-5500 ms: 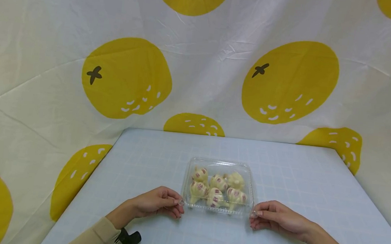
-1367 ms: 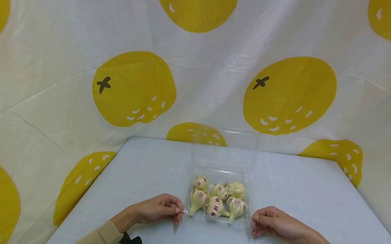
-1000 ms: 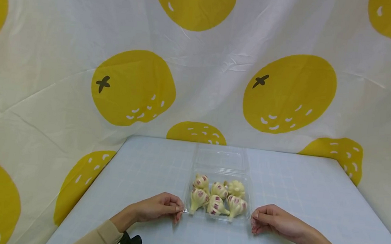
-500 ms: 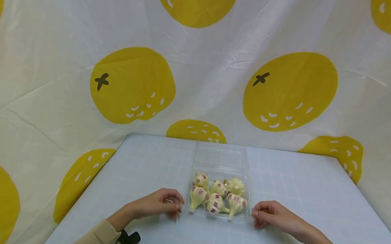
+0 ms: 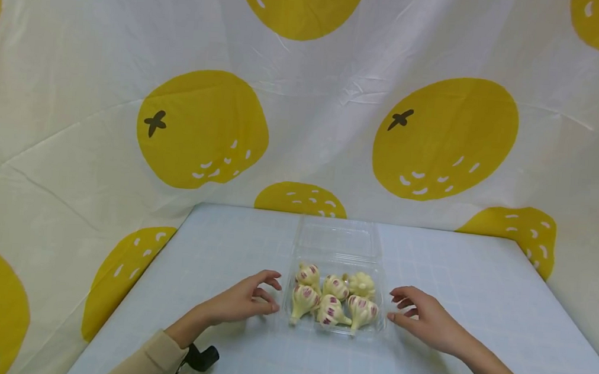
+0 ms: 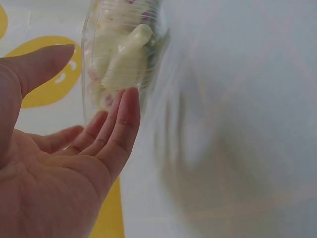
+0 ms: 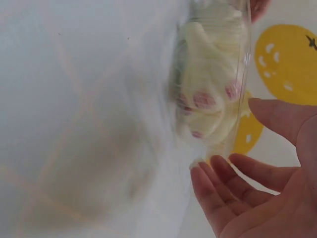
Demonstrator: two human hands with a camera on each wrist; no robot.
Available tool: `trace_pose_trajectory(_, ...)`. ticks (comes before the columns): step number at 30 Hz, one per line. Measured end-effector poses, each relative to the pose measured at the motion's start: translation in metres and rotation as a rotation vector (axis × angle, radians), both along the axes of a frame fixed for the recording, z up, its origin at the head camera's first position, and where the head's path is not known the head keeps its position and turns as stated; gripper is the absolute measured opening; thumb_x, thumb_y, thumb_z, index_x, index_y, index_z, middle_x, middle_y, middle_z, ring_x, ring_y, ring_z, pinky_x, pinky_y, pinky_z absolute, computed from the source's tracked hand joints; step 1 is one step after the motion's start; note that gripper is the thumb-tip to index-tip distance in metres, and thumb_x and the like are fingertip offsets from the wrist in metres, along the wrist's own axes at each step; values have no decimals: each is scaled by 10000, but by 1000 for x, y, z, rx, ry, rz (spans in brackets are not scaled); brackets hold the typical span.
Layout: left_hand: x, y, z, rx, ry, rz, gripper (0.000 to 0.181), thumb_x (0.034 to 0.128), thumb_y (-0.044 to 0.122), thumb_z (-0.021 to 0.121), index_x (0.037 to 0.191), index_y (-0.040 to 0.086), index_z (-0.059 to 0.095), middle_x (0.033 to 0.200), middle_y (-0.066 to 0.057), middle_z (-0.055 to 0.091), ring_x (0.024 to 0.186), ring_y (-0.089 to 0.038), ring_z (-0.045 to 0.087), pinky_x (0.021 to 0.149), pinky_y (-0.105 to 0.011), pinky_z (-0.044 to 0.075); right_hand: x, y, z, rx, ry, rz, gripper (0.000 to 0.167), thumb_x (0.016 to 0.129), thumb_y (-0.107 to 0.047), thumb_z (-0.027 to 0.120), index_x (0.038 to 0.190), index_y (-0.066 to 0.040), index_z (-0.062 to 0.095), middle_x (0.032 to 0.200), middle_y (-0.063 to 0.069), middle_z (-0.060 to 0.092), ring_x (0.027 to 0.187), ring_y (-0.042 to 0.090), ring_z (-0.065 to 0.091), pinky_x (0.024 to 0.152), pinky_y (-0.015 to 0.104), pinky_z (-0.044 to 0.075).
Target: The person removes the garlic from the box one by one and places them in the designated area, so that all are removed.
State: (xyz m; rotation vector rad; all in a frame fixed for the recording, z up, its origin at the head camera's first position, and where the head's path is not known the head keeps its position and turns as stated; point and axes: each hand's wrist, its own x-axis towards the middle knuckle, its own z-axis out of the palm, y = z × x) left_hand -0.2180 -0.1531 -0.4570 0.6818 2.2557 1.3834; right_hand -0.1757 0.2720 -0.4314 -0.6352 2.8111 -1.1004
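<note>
A clear plastic clamshell box lies in the middle of the table, its lid folded back flat behind it. Inside the base sit several pale garlic bulbs with purple streaks. Just left of the box, my left hand has thumb and fingers spread, holding nothing. My right hand mirrors it at the right side, also with nothing between thumb and fingers. Both wrist views show garlic through the box's side wall, close to the fingertips; whether any fingertip touches the plastic, I cannot tell.
A pale blue checked cloth covers the table. Behind it hangs a white curtain printed with large yellow fruit. Black wrist devices are strapped at both beige sleeves.
The box was closed in the oldest frame; its lid swung up and now lies back. My fingers pinched at the front corners earlier, and have now let go and spread on both sides.
</note>
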Motion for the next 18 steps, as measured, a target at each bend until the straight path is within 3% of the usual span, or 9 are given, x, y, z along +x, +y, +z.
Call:
trace_pose_trajectory(4, -4, 2, 1, 19, 19, 37, 776, 965, 272, 740, 1563, 31, 308, 1457, -160, 486, 1173, -223, 644, 886, -332, 560, -1, -3, 3, 24, 69, -40, 438, 925, -200, 776, 1255, 35, 610, 1191, 160, 644, 1018, 312, 657, 825, 392, 585)
trace_pose_trajectory(9, -12, 7, 1, 23, 17, 86, 760, 972, 261, 730, 1562, 38, 306, 1467, -144, 478, 1172, -236, 642, 900, -366, 567, -1, -8, 9, 31, 136, -27, 408, 916, -192, 789, 1238, 1, 629, 1194, 145, 642, 1015, 307, 663, 838, 446, 585)
trace_pose_trajectory(18, -27, 18, -4, 100, -33, 135, 726, 998, 214, 689, 1550, -14, 277, 1443, -197, 473, 1016, -263, 708, 875, -376, 588, -2, -22, 15, 32, 121, 44, 377, 906, -214, 801, 1189, -8, 661, 1168, 116, 649, 1035, 315, 666, 865, 455, 585)
